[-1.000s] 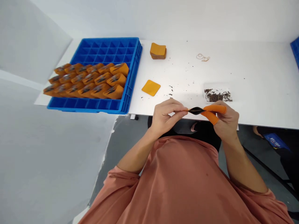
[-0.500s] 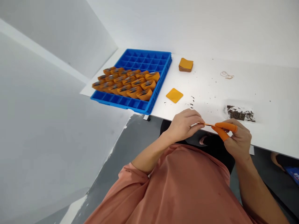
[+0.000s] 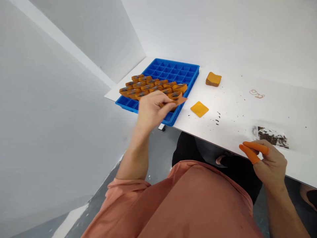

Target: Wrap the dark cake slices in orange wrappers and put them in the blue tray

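My left hand [image 3: 155, 110] is closed in a pinch on a thin orange piece of sheet [image 3: 182, 100], its pointed corner sticking out past the fingers. It hangs over the near right part of a blue compartment tray [image 3: 174, 119]. Several curled orange pieces with dark contents [image 3: 156, 88] stand in rows in this tray; my hand hides some. My right hand [image 3: 268, 162], with orange finger cots on thumb and forefinger, is at the table's front edge. Its two tips are close together with a narrow gap, and nothing shows between them.
A single orange square [image 3: 199, 109] lies right of the tray, with a stack of orange squares [image 3: 213, 79] behind it. Farther right are thin tan loops [image 3: 257, 94] and a clear bag of dark flakes [image 3: 272, 137]. Dark crumbs are scattered across the white table [image 3: 230, 129].
My left hand has moved left from beside my right hand to above the tray, carrying the orange piece. My right hand has let go of it. The view has shifted.
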### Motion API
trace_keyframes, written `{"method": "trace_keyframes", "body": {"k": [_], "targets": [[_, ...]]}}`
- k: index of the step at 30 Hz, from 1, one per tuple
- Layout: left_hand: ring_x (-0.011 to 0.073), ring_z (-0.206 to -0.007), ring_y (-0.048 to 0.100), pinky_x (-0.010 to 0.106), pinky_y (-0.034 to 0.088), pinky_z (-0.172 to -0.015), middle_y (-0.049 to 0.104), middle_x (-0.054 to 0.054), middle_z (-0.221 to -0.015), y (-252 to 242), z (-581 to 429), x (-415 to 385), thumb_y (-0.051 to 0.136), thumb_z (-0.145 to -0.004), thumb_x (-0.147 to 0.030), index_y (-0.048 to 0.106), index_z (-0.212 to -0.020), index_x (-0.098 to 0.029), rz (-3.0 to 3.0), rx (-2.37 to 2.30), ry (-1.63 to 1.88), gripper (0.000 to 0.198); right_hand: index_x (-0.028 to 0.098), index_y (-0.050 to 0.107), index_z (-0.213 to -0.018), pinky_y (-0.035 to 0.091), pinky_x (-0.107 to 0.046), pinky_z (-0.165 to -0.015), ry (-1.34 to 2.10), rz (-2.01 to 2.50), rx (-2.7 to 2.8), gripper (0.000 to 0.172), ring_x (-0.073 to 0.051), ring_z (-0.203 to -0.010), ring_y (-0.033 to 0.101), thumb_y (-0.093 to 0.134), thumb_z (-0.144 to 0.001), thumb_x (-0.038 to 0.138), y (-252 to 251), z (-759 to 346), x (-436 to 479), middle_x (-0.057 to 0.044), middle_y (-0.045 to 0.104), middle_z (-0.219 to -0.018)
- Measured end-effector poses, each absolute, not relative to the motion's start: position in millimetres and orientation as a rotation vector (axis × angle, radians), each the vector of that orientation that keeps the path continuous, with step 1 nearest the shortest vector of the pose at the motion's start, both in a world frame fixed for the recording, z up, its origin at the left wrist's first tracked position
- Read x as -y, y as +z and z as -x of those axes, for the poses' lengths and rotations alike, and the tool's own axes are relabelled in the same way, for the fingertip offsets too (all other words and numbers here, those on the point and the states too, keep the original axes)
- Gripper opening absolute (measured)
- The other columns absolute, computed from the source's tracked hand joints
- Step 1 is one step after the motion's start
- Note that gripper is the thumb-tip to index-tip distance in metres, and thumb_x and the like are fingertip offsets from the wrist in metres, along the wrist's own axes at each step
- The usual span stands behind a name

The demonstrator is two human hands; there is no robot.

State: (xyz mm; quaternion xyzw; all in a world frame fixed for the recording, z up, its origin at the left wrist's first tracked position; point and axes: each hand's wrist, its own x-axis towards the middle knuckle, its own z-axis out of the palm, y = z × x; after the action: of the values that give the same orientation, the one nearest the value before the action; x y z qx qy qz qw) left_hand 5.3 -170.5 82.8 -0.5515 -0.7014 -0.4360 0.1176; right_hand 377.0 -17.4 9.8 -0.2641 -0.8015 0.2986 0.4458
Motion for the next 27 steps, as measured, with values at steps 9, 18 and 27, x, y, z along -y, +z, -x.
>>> {"method": "trace_keyframes", "body": {"k": [9,18,27], "targets": [[0.0196,-0.076,0.067,0.038,0.053,-0.074,0.072,0.0,-0.083,85.3,114.9,235.0,0.071,-0.088,-0.029,0.071,-0.09,-0.025,0.817,2.373,-1.205,0.005,0.05,0.085,-0.093,0.05,-0.054,-0.055,0.733,0.9,2.048,0.012,-0.033,-0.064,0.064,0.089,-0.082,0.048,6.2,-379.6,17.4,0.0,0.077,-0.086],[0.0261,-0.079,0.065,0.046,0.049,-0.08,0.069,0.003,-0.066,74.0,231.1,289.1,0.077,-0.071,-0.025,0.074,-0.071,-0.026,0.528,2.619,-0.947,0.003,0.057,0.083,-0.087,0.05,-0.065,-0.066,0.722,1.15,2.008,0.017,-0.042,-0.071,0.067,0.086,-0.072,0.062,8.3,-374.2,15.7,-0.003,0.078,-0.088],[0.0228,-0.076,0.06,0.042,0.053,-0.082,0.07,0.003,-0.07,49.6,242.1,277.3,0.08,-0.071,-0.027,0.075,-0.076,-0.023,0.56,2.752,-0.916,0.008,0.054,0.085,-0.093,0.047,-0.061,-0.069,0.737,1.142,1.95,0.021,-0.038,-0.071,0.063,0.089,-0.073,0.061,6.1,-386.5,14.7,-0.003,0.077,-0.089]]}}
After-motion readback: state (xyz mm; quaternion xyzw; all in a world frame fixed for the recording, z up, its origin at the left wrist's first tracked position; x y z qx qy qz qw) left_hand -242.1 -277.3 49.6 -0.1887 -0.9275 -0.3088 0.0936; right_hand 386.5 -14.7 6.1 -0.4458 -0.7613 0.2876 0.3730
